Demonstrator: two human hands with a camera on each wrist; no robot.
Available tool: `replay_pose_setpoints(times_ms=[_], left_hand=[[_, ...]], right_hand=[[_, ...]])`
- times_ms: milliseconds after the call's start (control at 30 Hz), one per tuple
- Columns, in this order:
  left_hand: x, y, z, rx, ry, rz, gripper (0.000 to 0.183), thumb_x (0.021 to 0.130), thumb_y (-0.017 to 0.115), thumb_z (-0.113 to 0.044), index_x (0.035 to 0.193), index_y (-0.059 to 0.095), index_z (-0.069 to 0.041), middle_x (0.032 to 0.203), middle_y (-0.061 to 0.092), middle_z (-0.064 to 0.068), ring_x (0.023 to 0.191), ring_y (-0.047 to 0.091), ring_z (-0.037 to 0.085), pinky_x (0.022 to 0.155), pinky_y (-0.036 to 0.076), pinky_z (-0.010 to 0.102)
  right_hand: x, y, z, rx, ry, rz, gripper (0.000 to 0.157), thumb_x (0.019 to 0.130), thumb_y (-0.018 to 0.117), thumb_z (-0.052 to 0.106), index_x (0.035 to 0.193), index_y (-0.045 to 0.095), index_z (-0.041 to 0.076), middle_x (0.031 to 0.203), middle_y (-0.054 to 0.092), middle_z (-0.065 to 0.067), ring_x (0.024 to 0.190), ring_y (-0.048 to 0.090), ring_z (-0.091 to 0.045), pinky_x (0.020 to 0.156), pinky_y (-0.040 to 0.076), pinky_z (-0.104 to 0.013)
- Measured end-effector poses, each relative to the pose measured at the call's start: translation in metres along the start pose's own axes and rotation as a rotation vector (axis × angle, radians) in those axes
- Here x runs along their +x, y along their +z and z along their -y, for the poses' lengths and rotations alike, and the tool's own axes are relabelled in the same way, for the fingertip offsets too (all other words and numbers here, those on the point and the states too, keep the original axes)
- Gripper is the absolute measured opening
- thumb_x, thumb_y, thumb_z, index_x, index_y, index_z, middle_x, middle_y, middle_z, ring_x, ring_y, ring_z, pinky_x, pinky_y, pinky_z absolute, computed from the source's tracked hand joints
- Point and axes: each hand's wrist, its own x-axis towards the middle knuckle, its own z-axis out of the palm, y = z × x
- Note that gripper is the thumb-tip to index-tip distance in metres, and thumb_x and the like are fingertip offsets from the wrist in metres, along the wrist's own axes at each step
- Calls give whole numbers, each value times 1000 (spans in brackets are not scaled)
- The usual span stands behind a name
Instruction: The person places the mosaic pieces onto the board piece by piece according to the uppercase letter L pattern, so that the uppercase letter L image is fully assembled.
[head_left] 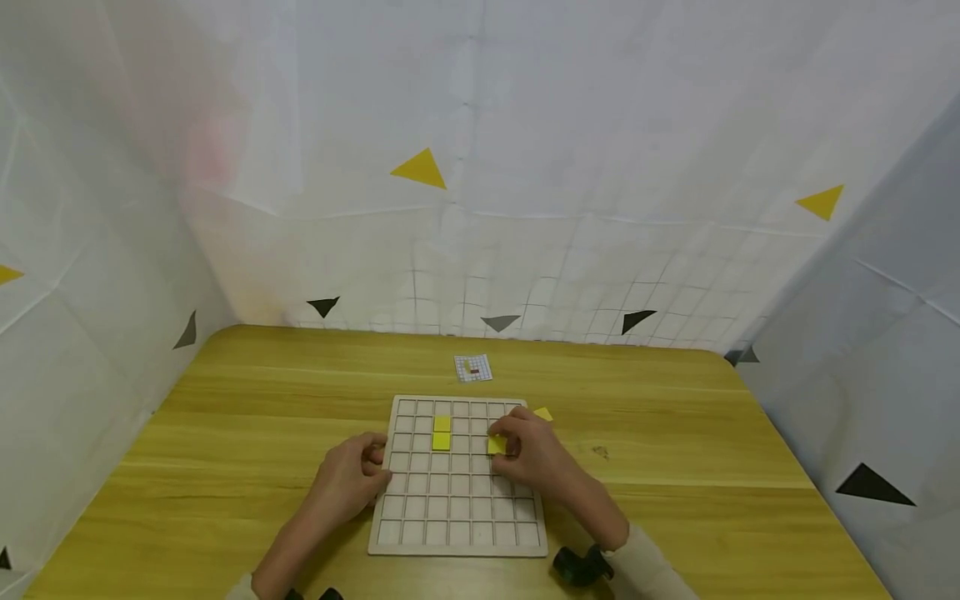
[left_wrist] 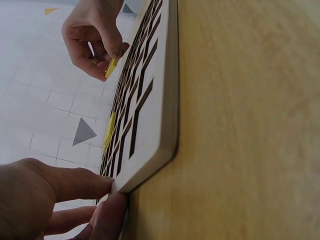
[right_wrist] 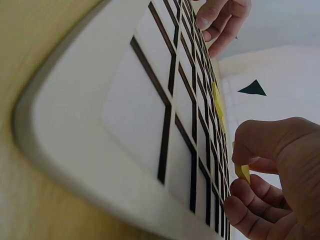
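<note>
Yellow tile (head_left: 497, 446) pinched in right hand (head_left: 534, 450) over right side of board (head_left: 460, 507), left hand (head_left: 348, 479) gripping its left edge, though slack fingers or a jogged board could land the tile crooked.

board (head_left: 460, 485): pale, gridded | tiles (head_left: 442, 441): yellow | table (head_left: 285, 400): yellow woodgrain | backdrop (head_left: 562, 125): white

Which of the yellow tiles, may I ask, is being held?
The tile pinched in the right hand; two others lie on the board, another on the table.
</note>
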Motion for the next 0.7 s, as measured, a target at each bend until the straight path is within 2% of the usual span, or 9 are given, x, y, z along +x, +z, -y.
replay_pose_setpoints(times_ms=[433, 700], left_hand=[[0, -1, 0, 6, 11, 2, 48, 81, 74, 5, 127, 60, 7, 98, 60, 9, 79, 62, 17, 50, 55, 29], [0, -1, -1, 1, 5, 1, 47, 81, 74, 5, 127, 61, 6, 97, 60, 8, 78, 61, 17, 50, 54, 29]], right_hand=[[8, 14, 7, 20, -56, 13, 26, 74, 77, -1, 99, 73, 5, 87, 54, -1, 70, 53, -14, 59, 49, -22], [11, 18, 16, 7, -40, 40, 26, 76, 75, 1, 102, 73, 7, 91, 56, 0, 71, 53, -13, 60, 48, -22]])
